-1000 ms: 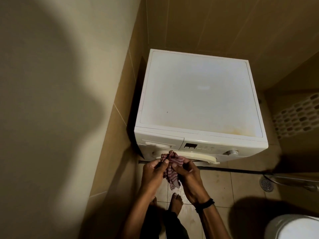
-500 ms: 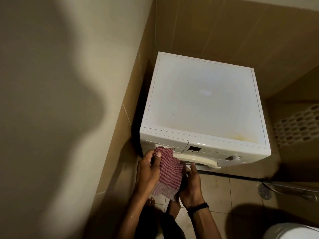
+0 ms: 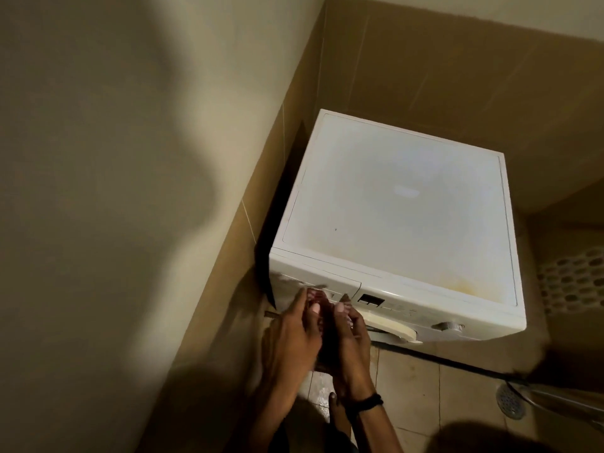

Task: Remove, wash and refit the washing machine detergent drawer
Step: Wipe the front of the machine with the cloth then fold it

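Drawer check: detergent drawer [image 3: 327, 283] sits pushed in, flush at the 9 o'clock end of the washing machine [image 3: 392, 207] front panel, so nothing inside it shows. Perforated basket [image 3: 577, 282] is at 3 o'clock of the machine and cut by the frame edge, contents not readable. Machine's left side stands just beside the tiled wall [image 3: 228, 243], with only a dark narrow gap there; open floor tiles [image 3: 425, 380] run toward 5 o'clock, with a floor drain [image 3: 510, 400] well apart from the hands. Display [image 3: 371, 300] and dial [image 3: 449, 325] lie to 3 o'clock of the drawer, and the door rim [image 3: 392, 328] is below them. Left hand [image 3: 291, 341] and right hand [image 3: 349, 348] are together right at the drawer front, at its 6 o'clock. Both are motion-blurred and seem to pinch a red checked cloth [image 3: 315, 297] between thumbs and fingers, with the cloth's top touching or just short of the drawer face. Black wristband [image 3: 367, 403] is on the right wrist.
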